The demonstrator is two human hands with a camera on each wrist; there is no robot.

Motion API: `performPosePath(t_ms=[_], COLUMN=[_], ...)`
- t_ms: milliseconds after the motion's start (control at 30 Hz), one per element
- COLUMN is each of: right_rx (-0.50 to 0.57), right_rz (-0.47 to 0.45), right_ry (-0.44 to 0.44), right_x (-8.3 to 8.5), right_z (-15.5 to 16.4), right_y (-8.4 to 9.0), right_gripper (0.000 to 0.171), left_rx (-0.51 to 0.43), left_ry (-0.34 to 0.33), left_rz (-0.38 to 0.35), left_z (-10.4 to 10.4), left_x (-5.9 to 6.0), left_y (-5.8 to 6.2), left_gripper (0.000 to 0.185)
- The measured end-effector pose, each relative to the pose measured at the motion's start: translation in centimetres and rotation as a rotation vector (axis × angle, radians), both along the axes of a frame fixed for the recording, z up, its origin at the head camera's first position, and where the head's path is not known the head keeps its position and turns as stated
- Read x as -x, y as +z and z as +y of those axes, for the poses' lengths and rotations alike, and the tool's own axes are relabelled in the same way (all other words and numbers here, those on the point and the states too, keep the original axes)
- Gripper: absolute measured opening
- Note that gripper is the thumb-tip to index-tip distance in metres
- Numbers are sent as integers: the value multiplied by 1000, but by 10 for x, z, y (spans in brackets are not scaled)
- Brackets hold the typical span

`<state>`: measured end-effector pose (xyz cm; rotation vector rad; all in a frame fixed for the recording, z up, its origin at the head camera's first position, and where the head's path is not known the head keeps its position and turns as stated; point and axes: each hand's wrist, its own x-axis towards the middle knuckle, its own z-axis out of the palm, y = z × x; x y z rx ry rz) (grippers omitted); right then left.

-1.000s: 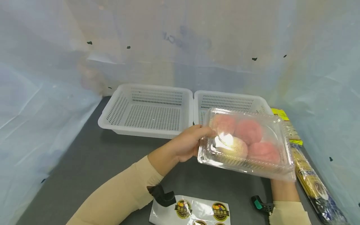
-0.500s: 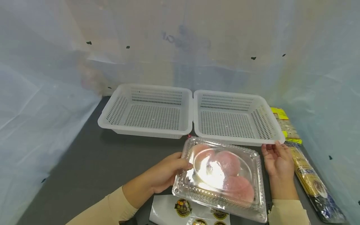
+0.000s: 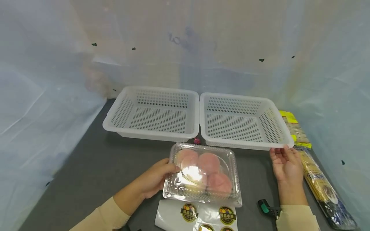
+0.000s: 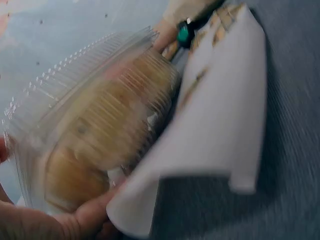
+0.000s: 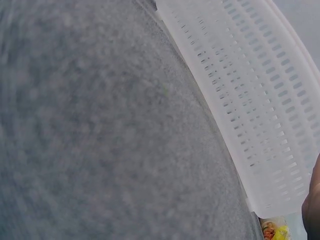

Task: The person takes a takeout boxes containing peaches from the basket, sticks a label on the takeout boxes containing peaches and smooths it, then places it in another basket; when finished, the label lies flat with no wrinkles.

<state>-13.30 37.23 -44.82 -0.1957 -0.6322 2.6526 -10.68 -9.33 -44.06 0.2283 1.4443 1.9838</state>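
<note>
While the left hand (image 3: 153, 179) is gripping the left edge of the clear clamshell box (image 3: 202, 175), the forearm is running in from 7 o'clock in a beige sleeve. Thumb is lying over the lid's rim, the other fingers curling beneath the box; the left wrist view is showing palm and fingertips under the ribbed plastic, blurred. Box is sitting on the grey table (image 3: 95, 166), near the middle of its front edge, lid closed, holding round pink fruits (image 3: 209, 163) and one paler one. Its near edge is overlapping the white sticker sheet (image 3: 196, 216) at 6 o'clock.

Right hand (image 3: 286, 165) is lying at 3 o'clock of the box, well apart from it, palm up, wrist straight, forearm coming in from 5 o'clock. Fingers are straight and close together, holding nothing, tips touching the near right corner of the right basket (image 3: 245, 120). Right wrist view is showing only that basket's perforated wall and table.

Left basket (image 3: 153, 112) is standing just beside the right one, rims touching, both at 12 o'clock of the box. Small red object (image 3: 197, 140) is sitting between baskets and box. Long noodle packet (image 3: 318, 179) is lying just right of the right hand, at 3 o'clock.
</note>
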Motion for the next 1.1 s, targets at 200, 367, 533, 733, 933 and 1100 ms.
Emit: performPosePath(t_ms=[200, 367, 533, 733, 933, 1100], right_rx=[-1, 14, -11, -28, -83, -214], right_rz=[-23, -40, -34, -109, -213, -326], right_ry=[-8, -6, 3, -21, -51, -117], right_x=[0, 0, 0, -1, -5, -7], right_z=[0, 0, 0, 1, 0, -4], right_y=[2, 2, 4, 9, 16, 20], right_gripper=[36, 36, 36, 34, 23, 30], left_rx=[14, 29, 65, 233, 357, 338], left_ry=[43, 67, 58, 121, 225, 212], left_rz=[4, -13, 2, 46, 94, 35], left_z=[-5, -6, -11, -14, -23, -44], left_x=[1, 1, 3, 2, -3, -14], left_y=[-5, -2, 4, 7, 3, -2], left_gripper=[56, 59, 67, 79, 68, 75])
